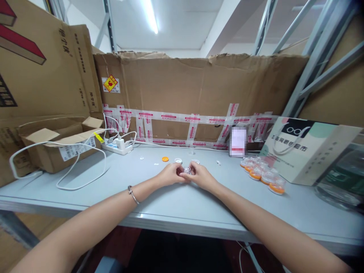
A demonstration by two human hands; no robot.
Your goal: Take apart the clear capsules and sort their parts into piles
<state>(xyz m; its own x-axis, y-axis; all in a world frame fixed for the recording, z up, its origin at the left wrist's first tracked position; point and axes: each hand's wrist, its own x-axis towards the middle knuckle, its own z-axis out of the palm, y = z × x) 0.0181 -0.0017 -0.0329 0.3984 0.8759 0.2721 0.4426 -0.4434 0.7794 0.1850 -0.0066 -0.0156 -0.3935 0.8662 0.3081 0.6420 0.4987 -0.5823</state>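
My left hand (171, 173) and my right hand (200, 175) meet over the middle of the grey table. Between their fingertips they pinch a small clear plastic part (187, 170); its exact kind is too small to make out. Just behind the hands lie a white ring (178, 160) and another whitish round piece (195, 162), partly covered by my right hand. An orange ring (165, 159) rests to the left of them. Small white bits (141, 158) lie farther left, and a tiny clear piece (218, 162) lies to the right.
Rows of clear-topped pieces with orange bases (276, 188) stand at the right, before a paper bag (295, 151) and a large clear bottle (341, 182). A power strip (118, 147), white cables and an open cardboard box (54, 151) occupy the left. Taped cardboard (170, 87) walls the back.
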